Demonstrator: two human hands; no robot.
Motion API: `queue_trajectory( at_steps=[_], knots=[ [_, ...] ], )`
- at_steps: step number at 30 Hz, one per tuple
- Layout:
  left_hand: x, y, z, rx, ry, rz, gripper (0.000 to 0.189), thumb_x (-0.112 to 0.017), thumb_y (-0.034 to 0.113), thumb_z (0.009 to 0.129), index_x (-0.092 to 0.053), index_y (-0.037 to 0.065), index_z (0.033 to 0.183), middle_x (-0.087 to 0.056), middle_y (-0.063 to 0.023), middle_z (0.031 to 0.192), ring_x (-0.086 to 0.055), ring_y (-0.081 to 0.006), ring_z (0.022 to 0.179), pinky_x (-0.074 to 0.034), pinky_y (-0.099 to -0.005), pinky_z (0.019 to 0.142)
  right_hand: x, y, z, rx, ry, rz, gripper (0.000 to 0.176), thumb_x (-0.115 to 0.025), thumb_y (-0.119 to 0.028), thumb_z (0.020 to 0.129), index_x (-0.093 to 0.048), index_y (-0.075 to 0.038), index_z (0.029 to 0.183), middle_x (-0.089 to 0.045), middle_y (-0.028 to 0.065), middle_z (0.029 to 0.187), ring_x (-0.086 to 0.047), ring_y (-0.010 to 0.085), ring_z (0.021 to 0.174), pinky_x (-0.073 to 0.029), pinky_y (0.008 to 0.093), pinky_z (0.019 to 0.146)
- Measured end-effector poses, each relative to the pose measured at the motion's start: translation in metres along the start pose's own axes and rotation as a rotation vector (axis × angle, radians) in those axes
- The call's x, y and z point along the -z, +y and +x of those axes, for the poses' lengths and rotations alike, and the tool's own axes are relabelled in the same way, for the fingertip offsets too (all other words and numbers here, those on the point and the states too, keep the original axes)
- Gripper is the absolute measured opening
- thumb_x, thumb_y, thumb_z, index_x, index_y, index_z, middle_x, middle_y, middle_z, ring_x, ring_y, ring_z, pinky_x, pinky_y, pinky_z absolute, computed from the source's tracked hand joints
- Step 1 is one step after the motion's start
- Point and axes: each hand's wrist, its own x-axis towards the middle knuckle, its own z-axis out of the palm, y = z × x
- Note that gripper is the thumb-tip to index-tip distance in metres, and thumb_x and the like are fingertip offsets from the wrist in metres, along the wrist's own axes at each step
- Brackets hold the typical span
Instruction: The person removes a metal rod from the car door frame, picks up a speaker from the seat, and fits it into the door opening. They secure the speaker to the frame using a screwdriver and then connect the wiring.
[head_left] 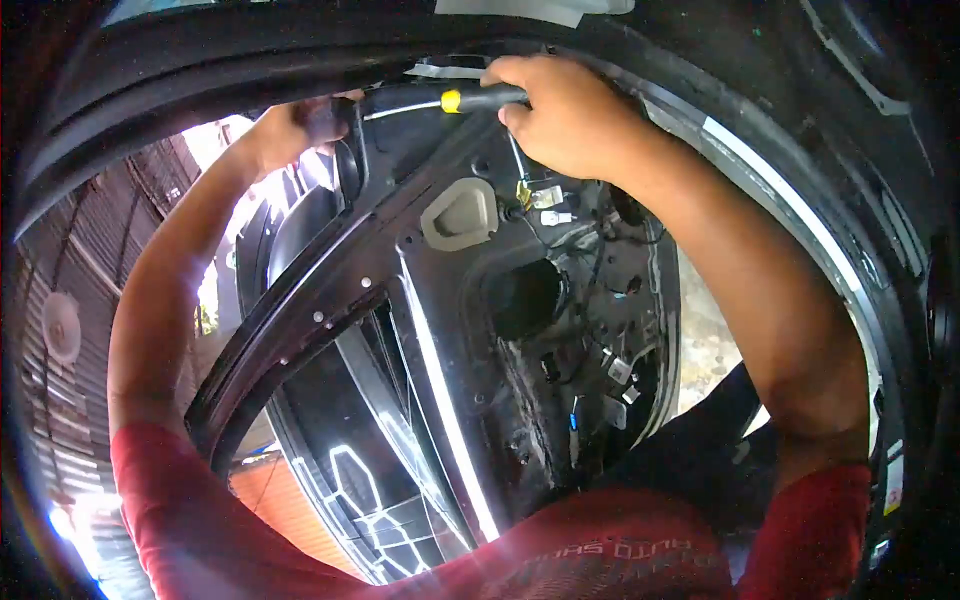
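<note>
A screwdriver with a black handle and a yellow collar is gripped in my right hand, high in front of me. Its bare metal shaft points left toward my left hand. That hand is curled around a dark part at the upper front corner of the car door; blur and glare hide what exactly its fingers grip. Below both hands lies the stripped black door shell, its inner metal exposed. I cannot make out what the screwdriver tip touches.
Loose wires with white connectors hang on the door below my right hand. A beige-grey patch covers one opening, and a large dark hole sits below it. Black weatherstrip arches overhead. A corrugated wall stands at left.
</note>
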Motion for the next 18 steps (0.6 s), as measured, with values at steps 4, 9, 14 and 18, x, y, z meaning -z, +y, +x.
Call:
queue_trajectory(
  at_steps=[4,9,14,18],
  knots=[
    [0.001,-0.016,0.003,-0.008,0.02,-0.056,0.052,-0.069,0.005,0.097,-0.061,0.014,0.148,-0.066,-0.0154,0.139,-0.071,-0.0261,0.106,-0.061,-0.0393,0.088,-0.005,0.003,0.002,0.082,0.059,-0.075,0.031,-0.069,-0.012,0.093,-0.07,-0.005,0.123,-0.072,0.0232,0.113,-0.067,0.0436,0.109,-0.052,0.0515,0.094],
    [0.0,-0.023,0.004,-0.018,0.036,-0.038,0.05,-0.068,0.011,0.098,-0.06,0.011,0.148,-0.068,-0.0171,0.137,-0.072,-0.025,0.101,-0.059,-0.038,0.088,0.003,-0.015,0.007,0.099,0.038,-0.198,0.03,-0.067,-0.012,0.092,-0.071,-0.006,0.121,-0.073,0.0204,0.113,-0.067,0.042,0.11,-0.053,0.0525,0.097],
    [-0.018,-0.012,0.001,0.094,0.268,0.094,0.051,-0.07,0.016,0.094,-0.062,-0.003,0.14,-0.072,-0.0212,0.123,-0.071,-0.026,0.107,-0.054,-0.0398,0.097,0.006,-0.025,0.007,0.007,0.089,-0.211,0.031,-0.068,-0.015,0.09,-0.072,-0.007,0.12,-0.073,0.0194,0.112,-0.068,0.0407,0.111,-0.053,0.0515,0.098],
    [-0.027,-0.012,0.004,0.094,0.334,0.215,0.049,-0.069,0.017,0.093,-0.064,-0.004,0.137,-0.072,-0.0202,0.123,-0.069,-0.0264,0.11,-0.053,-0.0392,0.096,0.006,-0.025,0.006,0.008,0.064,-0.23,0.033,-0.068,-0.015,0.09,-0.072,-0.007,0.122,-0.073,0.0192,0.114,-0.069,0.0409,0.11,-0.054,0.0513,0.098]
  ],
)
